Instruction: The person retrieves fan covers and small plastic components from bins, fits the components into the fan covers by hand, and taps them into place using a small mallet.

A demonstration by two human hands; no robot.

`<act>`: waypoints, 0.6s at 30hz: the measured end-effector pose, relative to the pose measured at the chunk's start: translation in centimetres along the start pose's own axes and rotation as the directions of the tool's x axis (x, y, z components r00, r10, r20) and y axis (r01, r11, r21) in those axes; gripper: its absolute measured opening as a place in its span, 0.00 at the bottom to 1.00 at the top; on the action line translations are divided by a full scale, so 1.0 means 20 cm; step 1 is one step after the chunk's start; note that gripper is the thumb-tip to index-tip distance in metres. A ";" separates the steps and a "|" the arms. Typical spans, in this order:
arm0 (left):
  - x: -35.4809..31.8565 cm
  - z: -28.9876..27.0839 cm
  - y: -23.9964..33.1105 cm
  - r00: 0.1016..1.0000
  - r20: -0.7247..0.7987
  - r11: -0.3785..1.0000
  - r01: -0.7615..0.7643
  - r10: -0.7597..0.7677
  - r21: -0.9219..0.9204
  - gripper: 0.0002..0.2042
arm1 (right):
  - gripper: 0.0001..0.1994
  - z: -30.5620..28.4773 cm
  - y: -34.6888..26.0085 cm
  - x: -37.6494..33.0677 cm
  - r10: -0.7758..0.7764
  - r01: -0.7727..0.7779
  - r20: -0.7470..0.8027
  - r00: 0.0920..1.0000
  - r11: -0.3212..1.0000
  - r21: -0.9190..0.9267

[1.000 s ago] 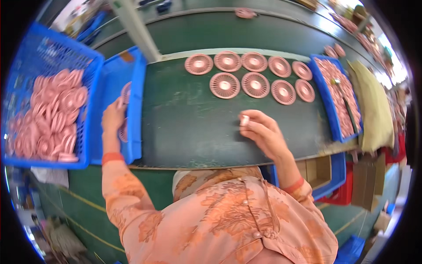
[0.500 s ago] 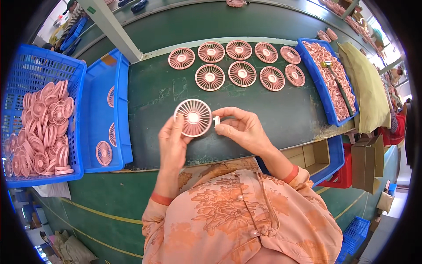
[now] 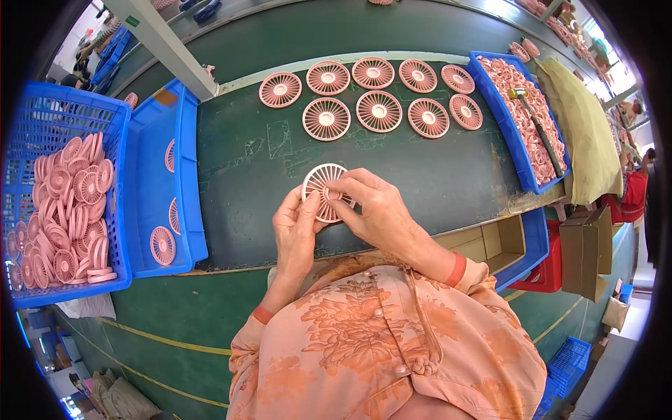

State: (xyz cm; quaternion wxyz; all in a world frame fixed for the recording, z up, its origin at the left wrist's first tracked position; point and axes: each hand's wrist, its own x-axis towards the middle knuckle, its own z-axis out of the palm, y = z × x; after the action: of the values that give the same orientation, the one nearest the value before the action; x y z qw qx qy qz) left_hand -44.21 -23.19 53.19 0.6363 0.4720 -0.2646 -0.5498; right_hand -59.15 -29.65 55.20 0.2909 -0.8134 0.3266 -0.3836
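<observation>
My left hand (image 3: 295, 227) is closed on the rim of a round pink slotted grille (image 3: 314, 179), thumb across its lower left side. The grille is held tilted, off the green table, near its front edge. Against the grille's centre, my right hand (image 3: 383, 213) pinches a small pale knob-like part (image 3: 335, 195), mostly covered by the fingers. Whether this part is seated in the hub cannot be made out. Beyond my hands, several similar grilles lie flat in two rows, among them one nearer grille (image 3: 326, 119).
To the left stand a blue perforated basket (image 3: 115, 210) heaped with grilles and a blue bin (image 3: 150, 133) holding a few. On the right, a blue tray (image 3: 490, 115) holds small pink parts, with a hammer (image 3: 537, 129) across it. A cardboard box (image 3: 500, 245) sits below the table edge.
My right hand has moved left, bringing the small part from beside the grille to its centre. The grille has shifted slightly right and turned in my left hand.
</observation>
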 end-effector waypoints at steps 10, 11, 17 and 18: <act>0.02 -0.05 0.02 0.995 0.057 0.994 0.081 -0.085 0.077 0.14 | 0.10 -0.02 0.09 -0.03 -0.126 0.125 0.047 0.991 0.992 0.022; 0.03 -0.06 0.03 0.988 0.095 0.989 0.110 -0.119 0.095 0.13 | 0.10 -0.03 0.09 -0.02 -0.129 0.128 0.047 0.991 0.992 0.023; 0.06 -0.03 0.02 0.987 0.117 0.980 0.092 -0.114 0.177 0.13 | 0.14 -0.10 0.10 -0.02 -0.073 0.081 0.153 0.986 0.995 -0.049; 0.08 -0.03 0.03 0.981 0.153 0.980 0.092 -0.119 0.176 0.13 | 0.17 -0.10 0.09 -0.01 -0.050 0.046 0.127 0.991 0.998 0.035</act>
State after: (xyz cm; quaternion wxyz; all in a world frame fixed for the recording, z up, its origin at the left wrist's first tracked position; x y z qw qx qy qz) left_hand -43.03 -24.48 53.26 0.5405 0.4908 -0.3356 -0.5953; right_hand -61.53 -31.02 54.84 0.3150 -0.8391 0.2813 -0.3429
